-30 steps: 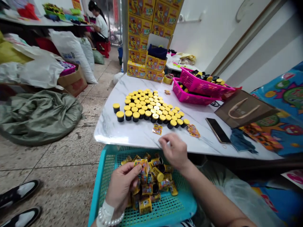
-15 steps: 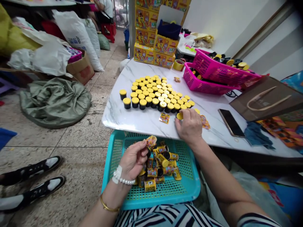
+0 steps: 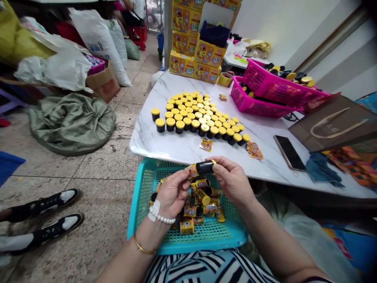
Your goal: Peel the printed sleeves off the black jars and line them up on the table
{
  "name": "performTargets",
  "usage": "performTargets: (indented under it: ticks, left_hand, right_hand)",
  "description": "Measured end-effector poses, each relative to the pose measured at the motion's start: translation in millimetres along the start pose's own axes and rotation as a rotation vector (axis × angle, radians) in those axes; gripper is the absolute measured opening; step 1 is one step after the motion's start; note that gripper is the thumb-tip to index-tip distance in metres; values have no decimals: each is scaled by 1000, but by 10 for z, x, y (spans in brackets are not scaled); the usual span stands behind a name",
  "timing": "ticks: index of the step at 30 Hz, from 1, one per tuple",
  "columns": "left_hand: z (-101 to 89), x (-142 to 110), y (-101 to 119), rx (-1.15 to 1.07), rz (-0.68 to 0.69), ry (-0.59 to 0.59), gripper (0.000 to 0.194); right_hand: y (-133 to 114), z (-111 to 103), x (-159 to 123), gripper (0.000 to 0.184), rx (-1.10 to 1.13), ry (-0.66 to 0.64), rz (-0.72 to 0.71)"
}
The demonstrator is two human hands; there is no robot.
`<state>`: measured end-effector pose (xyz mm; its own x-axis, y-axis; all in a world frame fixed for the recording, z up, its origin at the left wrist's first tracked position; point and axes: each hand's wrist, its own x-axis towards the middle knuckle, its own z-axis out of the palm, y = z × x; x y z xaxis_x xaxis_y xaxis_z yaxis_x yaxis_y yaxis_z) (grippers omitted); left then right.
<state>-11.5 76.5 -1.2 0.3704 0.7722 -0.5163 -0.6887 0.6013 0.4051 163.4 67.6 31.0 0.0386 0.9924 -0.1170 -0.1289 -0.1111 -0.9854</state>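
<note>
Gently, line them up straight so the wrapper slides on uncreased: above the basket (image 3: 206, 246), your left hand (image 3: 173, 193) pinches the printed wrapper (image 3: 192, 170), your right hand (image 3: 235, 181) grips the black cup's (image 3: 205, 168) lidded end.

The site is a small workshop of the assembly and packing type. The indicators are as follows. The counter (image 3: 167, 147) carries a batch of identical yellow-lidded black cups (image 3: 191, 116), set close together in rows. Printed yellow cartons (image 3: 184, 63) of one design are stacked at its far end, with a roll of tape (image 3: 225, 79) beside them. Two pink baskets (image 3: 273, 85), one resting on the other, contain loose black and yellow parts (image 3: 290, 76). A turquoise basket (image 3: 206, 247) at the near edge contains cups in printed wrap (image 3: 190, 212). Large sacks (image 3: 94, 37) and a cardboard box (image 3: 104, 84) stand on the bare speckled floor (image 3: 97, 184). In the background, a partly visible person (image 3: 137, 11) sits on a red stool (image 3: 138, 37).
</note>
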Motion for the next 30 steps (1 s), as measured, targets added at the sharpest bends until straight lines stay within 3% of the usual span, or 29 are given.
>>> performTargets:
  ticks: [5, 12, 17, 21, 25, 27, 30]
  left_hand:
    - [-25, -9, -17, -62, -25, -45, 37]
    - [-66, -1, -32, -82, -7, -31, 31]
    - [-78, -12, -37, -14, 16, -18, 34]
    - [-78, -20, -42, 65, 83, 0, 36]
    - [-82, -66, -31, 139, 119, 30, 38]
    - [-81, -115, -26, 168, 142, 37, 38]
    - [-75, -198, -20, 191, 220, 67, 38]
  right_hand:
    - [-69, 51, -8, 23, -200, 60, -70]
    - [-75, 91, -84, 18, -477, -3, -258]
    - [-15, 97, -117, 22, -646, 39, -342]
    - [55, 129, -123, 25, -530, -8, -268]
    - [101, 148, -119, 24, -260, -169, -145]
    - [106, 130, -118, 26, -240, -202, -162]
    - [100, 74, -120, 29, -303, -130, -262]
